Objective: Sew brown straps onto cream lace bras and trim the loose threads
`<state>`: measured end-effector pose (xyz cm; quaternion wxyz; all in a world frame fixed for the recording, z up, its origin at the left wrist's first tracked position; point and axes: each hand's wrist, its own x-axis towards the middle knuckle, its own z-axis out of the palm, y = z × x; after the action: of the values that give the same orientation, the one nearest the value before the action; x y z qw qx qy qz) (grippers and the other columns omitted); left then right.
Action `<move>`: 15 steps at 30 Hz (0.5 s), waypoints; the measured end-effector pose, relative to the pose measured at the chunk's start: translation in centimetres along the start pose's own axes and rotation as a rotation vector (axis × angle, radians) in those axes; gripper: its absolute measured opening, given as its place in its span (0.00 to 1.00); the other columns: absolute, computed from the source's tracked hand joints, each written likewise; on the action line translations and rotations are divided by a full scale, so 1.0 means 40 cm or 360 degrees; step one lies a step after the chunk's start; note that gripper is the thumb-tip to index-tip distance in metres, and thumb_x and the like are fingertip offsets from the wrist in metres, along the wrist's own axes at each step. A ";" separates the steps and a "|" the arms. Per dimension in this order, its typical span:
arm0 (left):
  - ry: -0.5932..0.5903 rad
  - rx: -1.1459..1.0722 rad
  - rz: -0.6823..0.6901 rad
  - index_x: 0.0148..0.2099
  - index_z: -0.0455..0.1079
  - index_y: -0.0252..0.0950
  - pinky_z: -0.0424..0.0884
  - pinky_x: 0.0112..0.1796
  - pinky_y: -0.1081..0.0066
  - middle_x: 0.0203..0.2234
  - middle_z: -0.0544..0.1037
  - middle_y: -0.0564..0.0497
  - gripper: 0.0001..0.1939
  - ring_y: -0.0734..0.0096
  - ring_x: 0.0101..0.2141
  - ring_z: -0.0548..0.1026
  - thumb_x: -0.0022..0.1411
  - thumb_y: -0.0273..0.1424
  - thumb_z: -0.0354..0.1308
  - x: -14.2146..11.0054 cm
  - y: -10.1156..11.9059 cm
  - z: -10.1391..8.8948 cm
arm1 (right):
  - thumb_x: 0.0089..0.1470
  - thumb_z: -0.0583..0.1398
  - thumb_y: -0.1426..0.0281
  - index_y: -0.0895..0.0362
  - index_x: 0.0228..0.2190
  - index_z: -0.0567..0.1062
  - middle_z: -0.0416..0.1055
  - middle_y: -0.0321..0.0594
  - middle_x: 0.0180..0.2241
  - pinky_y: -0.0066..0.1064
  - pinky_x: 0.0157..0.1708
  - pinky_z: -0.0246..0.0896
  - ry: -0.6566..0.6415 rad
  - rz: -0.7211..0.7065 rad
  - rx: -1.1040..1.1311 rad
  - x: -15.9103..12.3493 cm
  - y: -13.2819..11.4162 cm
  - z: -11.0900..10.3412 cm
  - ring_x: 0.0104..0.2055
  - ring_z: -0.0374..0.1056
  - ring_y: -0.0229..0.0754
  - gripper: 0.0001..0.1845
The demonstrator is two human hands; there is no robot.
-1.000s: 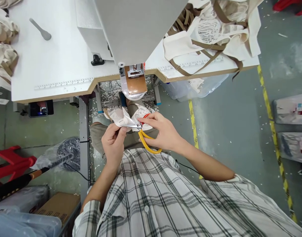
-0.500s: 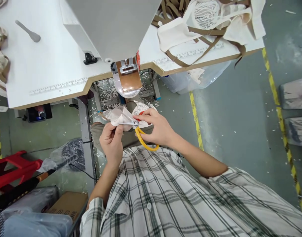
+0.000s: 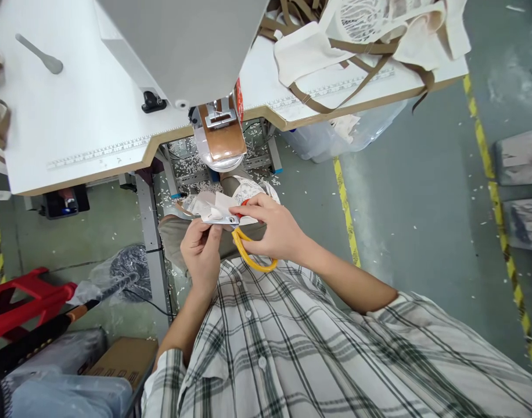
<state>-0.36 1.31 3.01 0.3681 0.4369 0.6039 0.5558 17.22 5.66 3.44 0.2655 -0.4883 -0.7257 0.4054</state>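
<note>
My right hand (image 3: 277, 227) is closed round a pair of scissors (image 3: 252, 260) with one yellow and one red handle. The blades point left, lying along the edge of a pale fabric piece (image 3: 214, 204) over my lap. My left hand (image 3: 201, 249) pinches that fabric between thumb and fingers, close to the blade tips. White lace-like cloth (image 3: 247, 190) lies behind my right hand, across my knee. Just beyond the fabric is the sewing machine's bed (image 3: 225, 142) with its presser foot (image 3: 220, 118).
A white worktable (image 3: 87, 116) with a notched edge stands ahead. Beige pieces with brown straps (image 3: 312, 55) are heaped at its right. A grey tool (image 3: 42, 53) lies at left. A red stool (image 3: 28, 299), cardboard box (image 3: 125, 363) and plastic bin (image 3: 327, 142) stand around.
The scissors and both hands have shifted slightly down in the view, and the blades now lie along the lower fabric edge. The table view has moved a little left.
</note>
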 end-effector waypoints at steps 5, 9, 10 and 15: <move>0.0045 -0.0008 -0.0176 0.33 0.77 0.37 0.64 0.29 0.74 0.25 0.70 0.55 0.07 0.77 0.27 0.67 0.63 0.33 0.65 0.008 0.003 -0.005 | 0.48 0.68 0.63 0.51 0.52 0.80 0.71 0.42 0.43 0.36 0.40 0.69 0.0065 0.0097 0.0036 0.002 0.032 -0.018 0.37 0.68 0.41 0.27; 0.0141 -0.0135 -0.0317 0.33 0.76 0.37 0.65 0.28 0.75 0.23 0.70 0.56 0.09 0.78 0.24 0.65 0.60 0.36 0.67 0.013 0.008 -0.009 | 0.49 0.68 0.62 0.50 0.53 0.79 0.70 0.42 0.41 0.36 0.34 0.66 0.0238 0.0188 -0.0070 -0.011 0.067 -0.066 0.31 0.64 0.39 0.28; 0.0142 -0.0144 -0.0330 0.33 0.76 0.37 0.65 0.28 0.75 0.24 0.70 0.55 0.09 0.78 0.24 0.65 0.60 0.37 0.68 0.013 0.009 -0.008 | 0.48 0.68 0.62 0.50 0.53 0.79 0.70 0.41 0.42 0.37 0.35 0.66 0.0225 0.0177 -0.0113 -0.017 0.067 -0.074 0.31 0.63 0.39 0.29; 0.0135 -0.0151 -0.0329 0.34 0.77 0.37 0.65 0.28 0.75 0.24 0.70 0.55 0.09 0.79 0.24 0.63 0.60 0.37 0.68 0.013 0.019 -0.005 | 0.48 0.68 0.63 0.48 0.53 0.79 0.71 0.42 0.44 0.38 0.37 0.68 0.0104 0.0037 -0.0248 -0.043 0.026 -0.073 0.36 0.68 0.42 0.28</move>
<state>-0.65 1.74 3.80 0.4178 0.3304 0.6339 0.5608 20.71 5.22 4.12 0.2454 -0.5289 -0.7403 0.3347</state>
